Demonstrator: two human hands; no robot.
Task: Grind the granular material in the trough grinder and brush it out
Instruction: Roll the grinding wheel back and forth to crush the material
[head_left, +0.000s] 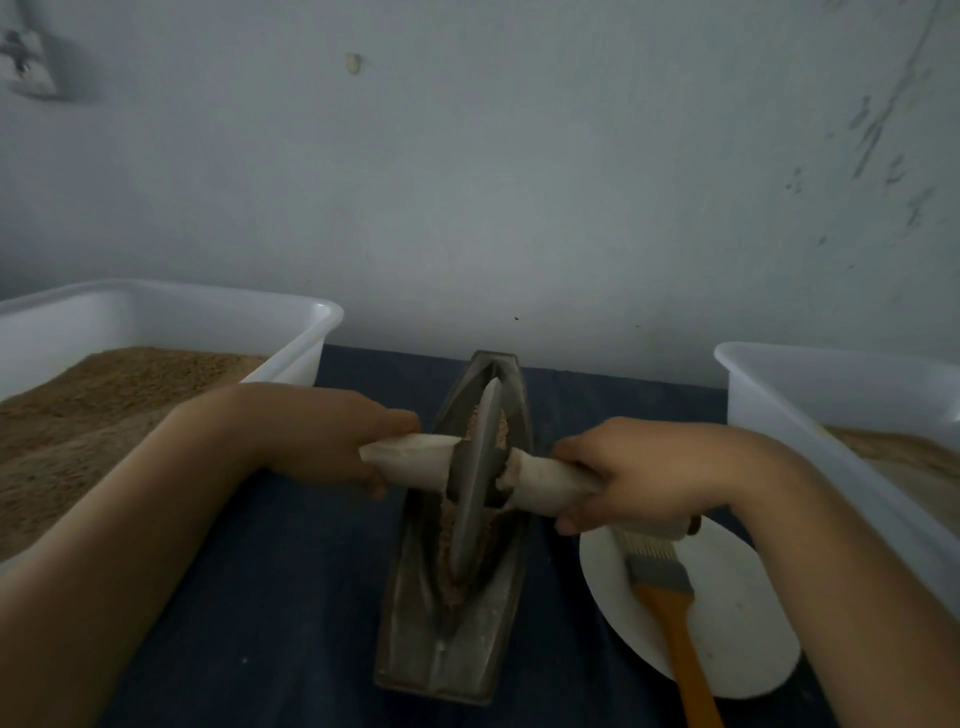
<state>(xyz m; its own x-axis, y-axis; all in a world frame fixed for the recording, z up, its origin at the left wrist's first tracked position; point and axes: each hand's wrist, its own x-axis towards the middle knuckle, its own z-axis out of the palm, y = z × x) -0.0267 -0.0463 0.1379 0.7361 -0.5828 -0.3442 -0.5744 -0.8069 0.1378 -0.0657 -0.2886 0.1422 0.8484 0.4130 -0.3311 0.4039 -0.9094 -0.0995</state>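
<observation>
Gripping the pale wooden axle (540, 480) at its two ends, the left hand (337, 441) curls round the tapered stub left of centre and the right hand (634, 475) wraps the stub right of centre, fingers closed tight on the wood. Holding it on both sides likely keeps the grinding wheel (475, 475) upright and the pressure even, so the thin disc tracks along the groove instead of tipping. The wheel stands on edge between the hands, seated in the trough grinder (457, 623), a dark boat-shaped metal body running from the centre of the frame toward the lower middle on the dark bench (270, 597). The granular material (449, 577), brownish and crumbly, lies in the groove on both sides of the wheel, directly between and just below the hands. At lower right, a brush (670, 597) with an orange handle rests on a white plate (737, 623), just under the right wrist, probably kept within reach for sweeping out. White tubs of similar grain sit at the left (171, 306) and right (810, 374) edges.
</observation>
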